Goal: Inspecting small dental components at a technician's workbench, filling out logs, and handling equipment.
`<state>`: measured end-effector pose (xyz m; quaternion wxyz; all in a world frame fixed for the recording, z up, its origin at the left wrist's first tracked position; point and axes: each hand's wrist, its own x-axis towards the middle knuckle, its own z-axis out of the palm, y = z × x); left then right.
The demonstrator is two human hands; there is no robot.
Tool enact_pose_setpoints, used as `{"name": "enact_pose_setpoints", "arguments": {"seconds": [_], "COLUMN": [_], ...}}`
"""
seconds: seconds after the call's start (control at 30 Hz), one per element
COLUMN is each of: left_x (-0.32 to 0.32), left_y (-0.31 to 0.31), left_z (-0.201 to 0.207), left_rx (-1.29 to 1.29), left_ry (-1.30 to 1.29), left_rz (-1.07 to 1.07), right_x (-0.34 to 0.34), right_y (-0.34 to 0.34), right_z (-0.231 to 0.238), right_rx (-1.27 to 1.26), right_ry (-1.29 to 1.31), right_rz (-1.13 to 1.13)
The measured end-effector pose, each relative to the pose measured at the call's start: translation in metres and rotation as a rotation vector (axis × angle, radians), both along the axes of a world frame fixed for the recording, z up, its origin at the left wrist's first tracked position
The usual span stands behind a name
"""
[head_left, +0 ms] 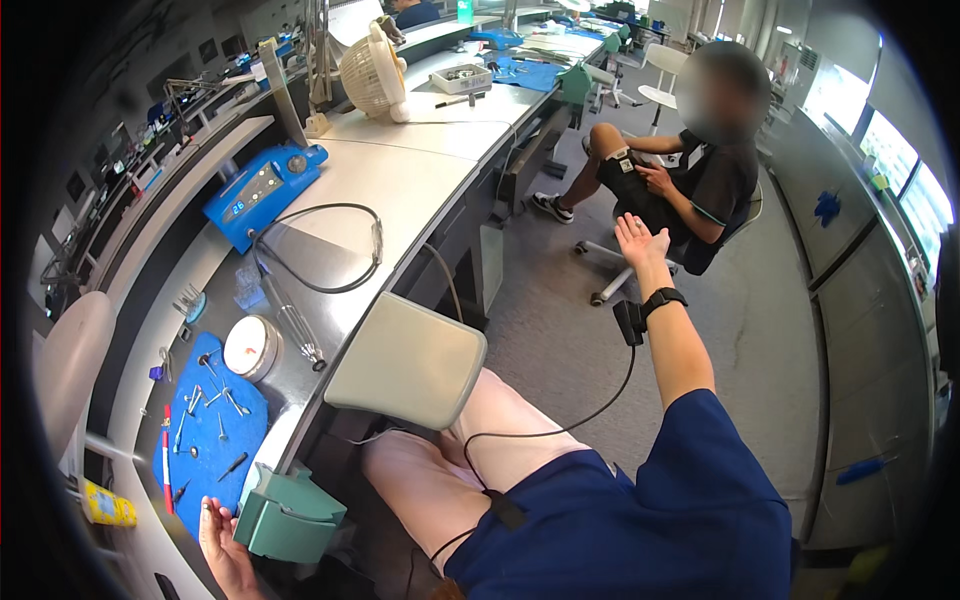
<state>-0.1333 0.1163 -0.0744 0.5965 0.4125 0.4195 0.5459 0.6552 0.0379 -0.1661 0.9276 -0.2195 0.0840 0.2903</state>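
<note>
My right hand [642, 242] is stretched out toward a seated person, palm up and fingers spread. A small speck shows by its fingers; I cannot make out what it is. My left hand [222, 548] is at the lower left, beside the green bench block [290, 518], with its fingers extended. Just beyond it lies a blue cloth [240, 395] bearing several small rotary bits and a dark-handled tool [232, 465]. Along the cloth's left edge is a red-and-white pen [167, 460]. A round white container [252, 347] stands by the cloth's far corner.
A blue control unit [263, 192] with a looped black cord and a metal handpiece [298, 330] sits on the bench. A beige pad [408, 358] juts over my legs. The seated person [715, 170] is on a wheeled chair. Farther back stands a fan [373, 75].
</note>
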Motion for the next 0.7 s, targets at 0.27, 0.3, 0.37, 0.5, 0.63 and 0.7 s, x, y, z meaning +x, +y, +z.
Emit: {"name": "enact_pose_setpoints", "arguments": {"seconds": [0.27, 0.3, 0.37, 0.5, 0.63, 0.7], "left_x": [0.002, 0.003, 0.002, 0.008, 0.01, 0.007], "left_y": [-0.004, -0.003, -0.006, -0.009, -0.009, -0.009], "left_z": [0.002, 0.0, -0.001, 0.003, 0.007, 0.006], "left_rx": [-0.005, 0.002, -0.001, 0.005, 0.017, 0.017], "left_ry": [-0.007, 0.006, 0.018, 0.035, 0.05, 0.061], "left_rz": [-0.001, 0.009, 0.013, 0.013, 0.009, 0.017], "right_x": [-0.01, -0.009, -0.008, -0.006, -0.016, -0.021], "right_y": [0.01, 0.011, 0.006, 0.006, 0.005, 0.006], "right_z": [0.011, 0.012, 0.009, 0.007, 0.005, 0.006], "right_rx": [0.02, 0.014, 0.006, 0.028, 0.0, -0.003], "right_ry": [0.016, -0.001, -0.024, -0.028, -0.016, 0.005], "right_rz": [0.007, 0.006, 0.006, 0.01, 0.001, -0.009]}}
